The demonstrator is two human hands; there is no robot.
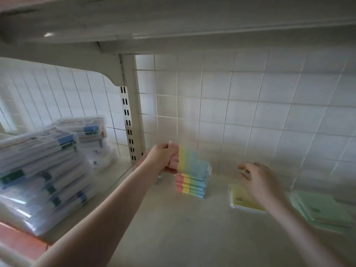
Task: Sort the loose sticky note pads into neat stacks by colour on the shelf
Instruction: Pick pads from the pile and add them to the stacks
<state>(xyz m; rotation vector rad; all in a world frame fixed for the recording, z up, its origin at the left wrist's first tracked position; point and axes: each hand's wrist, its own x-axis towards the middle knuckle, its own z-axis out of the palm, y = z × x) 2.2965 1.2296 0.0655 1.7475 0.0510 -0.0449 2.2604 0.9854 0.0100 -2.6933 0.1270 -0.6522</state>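
My left hand (162,157) grips a multicolour striped pad (187,159) (pink, yellow, green, blue) and holds it tilted just above a stack of the same striped pads (190,185) near the back of the shelf (173,228). My right hand (258,180) hovers with fingers spread over a yellow pad (239,199) lying flat on the shelf; it holds nothing. Further right lies a loose pile of green pads (323,211), fanned out unevenly.
Stacks of plastic-wrapped packs (42,174) fill the shelf bay to the left, behind a slotted upright post (131,120). A wire grid back panel (250,112) stands behind the pads. An upper shelf (173,26) hangs overhead.
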